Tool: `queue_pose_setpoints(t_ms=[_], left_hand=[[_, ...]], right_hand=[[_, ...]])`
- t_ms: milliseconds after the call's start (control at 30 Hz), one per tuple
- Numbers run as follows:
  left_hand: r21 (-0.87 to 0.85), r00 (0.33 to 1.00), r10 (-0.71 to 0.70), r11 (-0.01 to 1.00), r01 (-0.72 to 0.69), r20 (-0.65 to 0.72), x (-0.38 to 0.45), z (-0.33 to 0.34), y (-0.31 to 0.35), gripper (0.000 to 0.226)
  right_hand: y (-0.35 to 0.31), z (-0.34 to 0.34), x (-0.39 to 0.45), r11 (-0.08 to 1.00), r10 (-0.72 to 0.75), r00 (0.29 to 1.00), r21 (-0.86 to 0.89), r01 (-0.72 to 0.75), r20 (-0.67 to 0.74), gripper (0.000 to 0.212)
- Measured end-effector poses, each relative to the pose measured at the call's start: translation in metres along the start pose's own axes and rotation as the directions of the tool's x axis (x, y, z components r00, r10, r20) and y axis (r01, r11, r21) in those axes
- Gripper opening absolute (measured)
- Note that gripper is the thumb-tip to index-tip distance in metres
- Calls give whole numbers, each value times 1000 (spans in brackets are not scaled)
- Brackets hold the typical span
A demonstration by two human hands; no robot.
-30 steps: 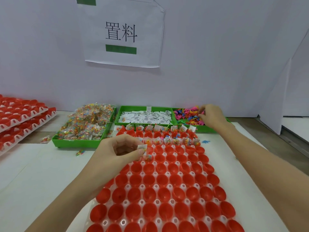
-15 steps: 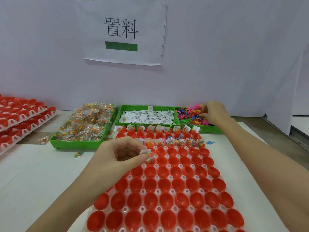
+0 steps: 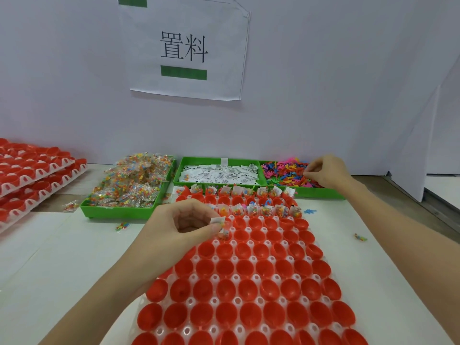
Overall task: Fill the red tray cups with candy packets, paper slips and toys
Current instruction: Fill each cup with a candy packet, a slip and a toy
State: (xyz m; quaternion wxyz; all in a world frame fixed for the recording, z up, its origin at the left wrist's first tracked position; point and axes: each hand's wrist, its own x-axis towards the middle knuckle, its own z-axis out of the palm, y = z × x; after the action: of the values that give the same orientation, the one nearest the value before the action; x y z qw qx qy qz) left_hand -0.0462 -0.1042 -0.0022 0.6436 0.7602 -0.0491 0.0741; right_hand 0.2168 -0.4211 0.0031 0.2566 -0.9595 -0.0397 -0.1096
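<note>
A tray of red cups lies in front of me; its two far rows hold packets, slips and toys. My left hand hovers over the tray's upper left and pinches a candy packet with a paper slip between thumb and fingers. My right hand reaches into the green bin of coloured toys at the back right, fingertips curled onto a small toy. A green bin of paper slips stands in the middle, and a green bin of candy packets to its left.
Stacked trays of red cups sit at the far left. Loose candy packets lie on the white table near the bins, a blue toy and another small toy right of the tray. A white wall with a paper sign stands behind.
My left hand has stayed over the tray's upper left with the packet and slip, dipping slightly lower. My right hand stays in the toy bin, fingers working among the toys.
</note>
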Motion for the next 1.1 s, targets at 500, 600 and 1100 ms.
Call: queue_pose_setpoints(t_ms=[500,600,1100], left_hand=[[-16,999,-8,1000,8,-35,1,-1,-3,11],[-51,998,-8,999,5,-54,1,-1,-2,17],[9,978,154,988,-155,-138,3,-18,8,16]], right_hand=[[-16,-9,-62,833,9,998,552,28,-63,24],[-41,-16,-95,768,-93,995,633,96,-37,22],[-145,-3,-188,697,-476,877,580,422,-66,13]])
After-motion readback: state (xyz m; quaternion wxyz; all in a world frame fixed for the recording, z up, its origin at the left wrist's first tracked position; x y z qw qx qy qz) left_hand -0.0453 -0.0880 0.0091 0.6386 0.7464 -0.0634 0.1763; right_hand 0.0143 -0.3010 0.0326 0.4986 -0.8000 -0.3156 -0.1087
